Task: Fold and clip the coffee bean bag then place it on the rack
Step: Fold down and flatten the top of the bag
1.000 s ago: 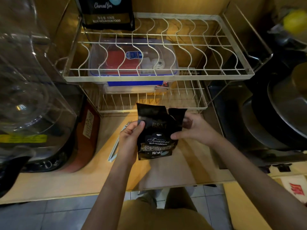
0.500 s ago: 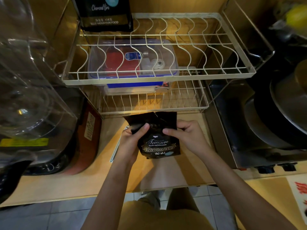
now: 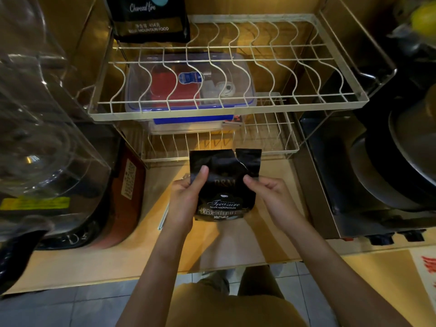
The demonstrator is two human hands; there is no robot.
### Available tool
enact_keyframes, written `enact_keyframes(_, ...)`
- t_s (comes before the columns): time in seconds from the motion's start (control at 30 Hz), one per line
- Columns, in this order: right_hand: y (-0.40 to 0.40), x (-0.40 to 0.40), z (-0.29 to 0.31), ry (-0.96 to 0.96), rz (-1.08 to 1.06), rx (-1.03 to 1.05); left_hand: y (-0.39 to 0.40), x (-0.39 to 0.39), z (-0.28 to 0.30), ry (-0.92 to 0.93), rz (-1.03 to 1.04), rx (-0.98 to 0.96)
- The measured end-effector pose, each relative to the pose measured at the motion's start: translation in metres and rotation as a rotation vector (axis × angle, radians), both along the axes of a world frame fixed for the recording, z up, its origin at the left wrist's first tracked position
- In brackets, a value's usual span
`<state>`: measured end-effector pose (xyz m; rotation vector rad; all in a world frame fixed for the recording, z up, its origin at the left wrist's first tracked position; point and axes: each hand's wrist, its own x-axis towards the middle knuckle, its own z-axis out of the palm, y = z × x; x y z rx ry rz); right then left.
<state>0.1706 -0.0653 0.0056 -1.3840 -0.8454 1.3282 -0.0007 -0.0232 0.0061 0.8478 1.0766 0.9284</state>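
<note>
Bag: I see the black coffee bean bag (image 3: 225, 185) held upright above the wooden counter (image 3: 141, 263), just in front of the lower tier of the wire rack (image 3: 226, 114). Its top edge is torn, with a notch right of centre.
Left hand: my view shows the left hand (image 3: 185, 197) closed on the bag's left side, thumb pressed flat on the front face, the other fingers hidden behind.
Right hand: the right hand (image 3: 271, 194) pinches the bag's right edge, thumb tip on the front, fingers curled behind.
Rack: two tiers; the upper tier carries a second dark coffee bag (image 3: 148, 17) at its back left corner.
Lower tier: a clear plastic box (image 3: 188, 83) with a blue rim sits there, seen through the upper wires.
Counter: a thin pale clip-like strip (image 3: 163, 218) lies just left of the left wrist; I cannot tell exactly what it is.
</note>
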Motion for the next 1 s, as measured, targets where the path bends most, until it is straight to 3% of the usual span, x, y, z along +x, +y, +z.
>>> enact_keyframes(0.13, 0.000, -0.003, -0.001, 0.038, -0.047, 0.019, 0.002, 0.001, 0.006, 0.082, -0.003, 0.043)
enact_keyframes(0.33, 0.005, -0.011, 0.012, 0.132, -0.151, 0.097, 0.009, 0.004, 0.013, 0.048, 0.071, 0.143)
enact_keyframes(0.5, 0.010, -0.013, 0.015, 0.075, -0.298, 0.110, 0.011, 0.011, 0.015, 0.118, 0.080, 0.221)
enact_keyframes(0.8, 0.003, 0.009, 0.010, -0.052, -0.104, 0.120, 0.008, 0.002, -0.002, 0.296, -0.176, 0.363)
enact_keyframes(1.0, -0.005, 0.017, 0.008, -0.162, 0.026, 0.096, 0.008, -0.001, -0.008, 0.384, -0.157, 0.363)
